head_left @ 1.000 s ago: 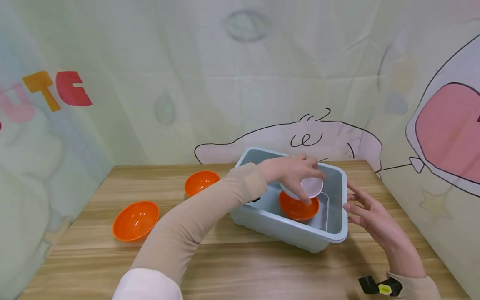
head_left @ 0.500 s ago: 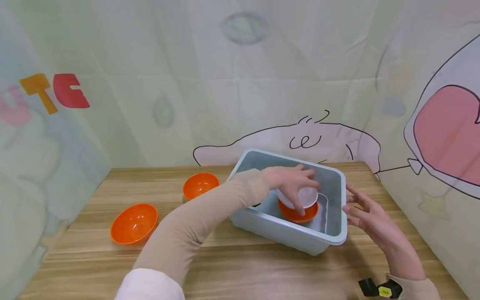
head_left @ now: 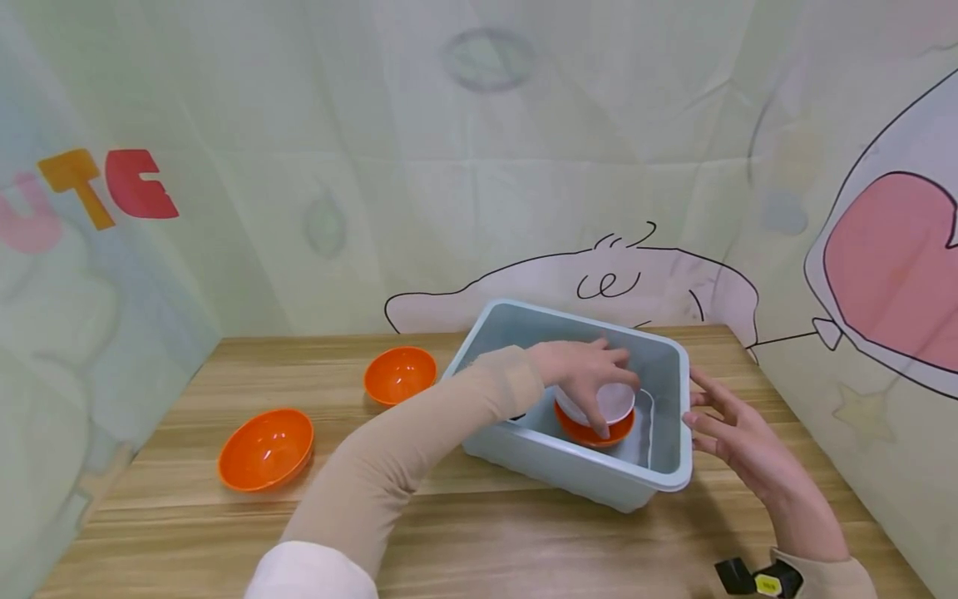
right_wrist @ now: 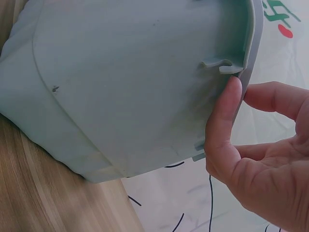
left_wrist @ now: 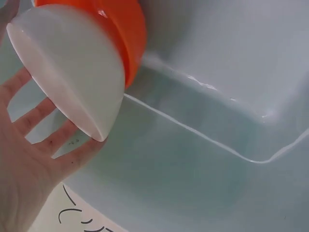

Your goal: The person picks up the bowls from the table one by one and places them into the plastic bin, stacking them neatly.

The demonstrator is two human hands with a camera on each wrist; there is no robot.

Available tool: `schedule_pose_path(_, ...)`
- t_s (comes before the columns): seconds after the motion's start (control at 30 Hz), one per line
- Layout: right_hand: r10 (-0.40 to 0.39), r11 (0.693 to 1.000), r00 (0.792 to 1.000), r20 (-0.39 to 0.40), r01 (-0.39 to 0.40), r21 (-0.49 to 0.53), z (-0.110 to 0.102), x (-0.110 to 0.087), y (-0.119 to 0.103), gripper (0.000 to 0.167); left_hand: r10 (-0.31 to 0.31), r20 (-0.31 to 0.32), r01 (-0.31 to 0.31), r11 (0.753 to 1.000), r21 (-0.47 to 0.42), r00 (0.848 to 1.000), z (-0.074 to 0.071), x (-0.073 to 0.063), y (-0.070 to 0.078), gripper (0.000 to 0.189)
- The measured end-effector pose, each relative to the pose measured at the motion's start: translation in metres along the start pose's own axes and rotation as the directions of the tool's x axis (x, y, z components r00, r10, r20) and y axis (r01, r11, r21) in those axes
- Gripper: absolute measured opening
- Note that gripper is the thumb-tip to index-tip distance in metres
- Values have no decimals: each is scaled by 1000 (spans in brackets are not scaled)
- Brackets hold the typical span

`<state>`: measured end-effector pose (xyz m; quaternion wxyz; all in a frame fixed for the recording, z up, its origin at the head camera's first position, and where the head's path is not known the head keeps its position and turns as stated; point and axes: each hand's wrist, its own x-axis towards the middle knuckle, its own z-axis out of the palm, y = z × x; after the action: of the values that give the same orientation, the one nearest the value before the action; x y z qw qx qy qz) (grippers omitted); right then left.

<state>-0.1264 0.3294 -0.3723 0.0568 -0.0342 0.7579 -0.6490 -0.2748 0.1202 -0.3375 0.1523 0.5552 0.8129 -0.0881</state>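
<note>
Inside the light blue plastic bin (head_left: 557, 462), my left hand (head_left: 587, 373) grips a white bowl (head_left: 617, 403) by its rim, thumb on one side and fingers spread on the other. An orange bowl (head_left: 591, 434) lies on the bin floor, and the white one sits low in its opening. From the left wrist view, the white bowl (left_wrist: 79, 58) overlaps the orange bowl (left_wrist: 130, 38), fingertips at its rim. My right hand (head_left: 744, 428) pinches the bin's right-hand rim between thumb and fingers; the right wrist view shows that rim (right_wrist: 255, 43) close up.
Two more orange bowls stand on the wooden table (head_left: 479, 549) left of the bin: one bowl (head_left: 400, 374) farther back, the other bowl (head_left: 266, 449) nearer the front left. A printed cloth (head_left: 404, 191) rises behind the table and along both sides.
My left hand has lowered the white bowl toward me into the orange bowl in the bin. The right hand keeps its place at the rim.
</note>
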Motion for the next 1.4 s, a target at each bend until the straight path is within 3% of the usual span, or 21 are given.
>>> schedule_pose_path(0.27,10,1000,1000,-1,-10,-19,2,-2,-1,74,3,6,-3,999,34,1000,8,6,2,79)
schedule_pose_path(0.63,9,999,1000,-4,-9,-35,1,-1,-2,73,23,18,-24,999,39,1000,8,8,6,81)
schedule_pose_path(1.4,-4,1000,1000,3,4,-17,1,-1,-2,73,7,64,-11,998,60,998,10,10,10,83)
